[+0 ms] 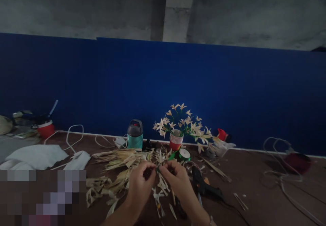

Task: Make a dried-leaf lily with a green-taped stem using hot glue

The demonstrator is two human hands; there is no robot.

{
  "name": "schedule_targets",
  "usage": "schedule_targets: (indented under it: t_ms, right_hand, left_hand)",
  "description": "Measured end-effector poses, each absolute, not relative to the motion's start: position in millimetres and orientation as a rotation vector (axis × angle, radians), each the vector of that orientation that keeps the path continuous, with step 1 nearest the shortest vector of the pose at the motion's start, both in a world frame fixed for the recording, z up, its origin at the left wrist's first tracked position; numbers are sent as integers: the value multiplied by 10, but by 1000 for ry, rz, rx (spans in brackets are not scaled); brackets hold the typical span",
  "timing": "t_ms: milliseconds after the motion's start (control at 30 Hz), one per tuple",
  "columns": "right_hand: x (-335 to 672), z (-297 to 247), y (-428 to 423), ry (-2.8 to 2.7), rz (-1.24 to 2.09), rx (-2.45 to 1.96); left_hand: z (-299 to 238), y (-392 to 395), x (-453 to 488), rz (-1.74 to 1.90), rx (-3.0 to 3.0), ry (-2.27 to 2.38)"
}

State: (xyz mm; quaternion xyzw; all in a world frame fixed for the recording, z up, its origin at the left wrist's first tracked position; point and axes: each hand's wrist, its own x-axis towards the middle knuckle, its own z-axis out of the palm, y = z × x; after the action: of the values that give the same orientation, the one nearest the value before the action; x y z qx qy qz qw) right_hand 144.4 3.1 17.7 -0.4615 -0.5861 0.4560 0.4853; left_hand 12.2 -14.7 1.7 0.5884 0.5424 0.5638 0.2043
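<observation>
My left hand (141, 180) and my right hand (177, 178) meet over the middle of the table, fingertips almost touching. Both are closed in a pinch on a small dark green piece (158, 169), too small to make out fully. Just behind the fingers are pale petal-like pieces (161, 157). Close beyond my right hand lies a roll of green tape (184, 154). To the left of my left hand spread dry, straw-coloured husks (119, 161). Below the hands lie cut pale strips and petals (158, 197).
A red-and-white cup (175, 141) holds pale flowers (195, 127) on green stems. A black glue gun (206, 187) lies right of my right hand, its cord running forward. A teal container (135, 139) stands behind the husks. Cables (282, 178) and white cloth (35, 156) lie further out.
</observation>
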Motion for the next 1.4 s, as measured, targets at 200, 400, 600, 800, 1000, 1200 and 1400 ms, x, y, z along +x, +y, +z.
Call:
schedule_targets:
  t_ms: [200, 400, 600, 800, 1000, 1200, 1400]
  right_hand:
    - [1419, 177, 26, -1362, 1094, -1119]
    - [1408, 167, 34, -1334, 1109, -1144]
    - [1377, 122, 41, -1267, 1169, -1131]
    - [1321, 29, 33, -1075, 1337, -1105]
    - [1323, -27, 32, -1050, 1299, -1118]
    - [1321, -61, 50, -1060, 1262, -1090]
    - [1308, -15, 14, -1037, 1244, -1093]
  left_hand:
    - [-54, -164, 133, 1597, 1825, 1566]
    - [-133, -168, 105, 1625, 2122, 1593]
    - [-158, -177, 52, 1719, 2450, 1463]
    - [-138, -217, 32, 1707, 2747, 1454]
    - [-151, -227, 37, 1621, 2742, 1482]
    - [-189, -222, 13, 1585, 2835, 1398]
    - [-137, -246, 9, 1609, 2781, 1405]
